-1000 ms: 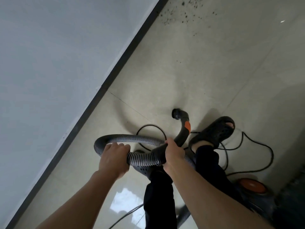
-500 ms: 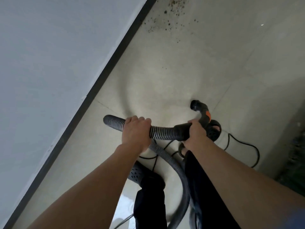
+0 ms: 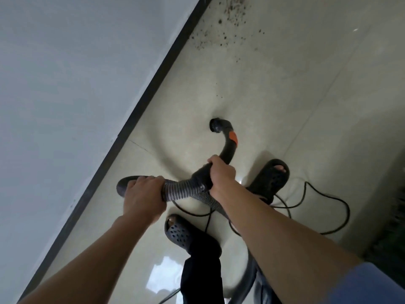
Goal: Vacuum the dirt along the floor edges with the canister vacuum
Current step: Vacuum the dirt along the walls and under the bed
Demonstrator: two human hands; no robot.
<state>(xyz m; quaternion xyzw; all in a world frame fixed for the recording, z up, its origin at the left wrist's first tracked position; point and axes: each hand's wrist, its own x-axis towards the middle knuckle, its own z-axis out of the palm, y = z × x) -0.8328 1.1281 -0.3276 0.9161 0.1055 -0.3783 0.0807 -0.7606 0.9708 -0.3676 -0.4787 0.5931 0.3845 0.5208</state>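
Fingers [image 3: 153,179] curled: left hand [image 3: 142,200] supports ribbed hose [image 3: 182,190], right hand [image 3: 221,175] grips curved handle [image 3: 228,150], aiming nozzle [image 3: 215,125] toward dirt [image 3: 230,20] at baseboard [image 3: 153,83].

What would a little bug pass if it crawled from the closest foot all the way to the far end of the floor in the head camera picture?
nearer sandal → ribbed hose → curved handle → nozzle opening → scattered dirt
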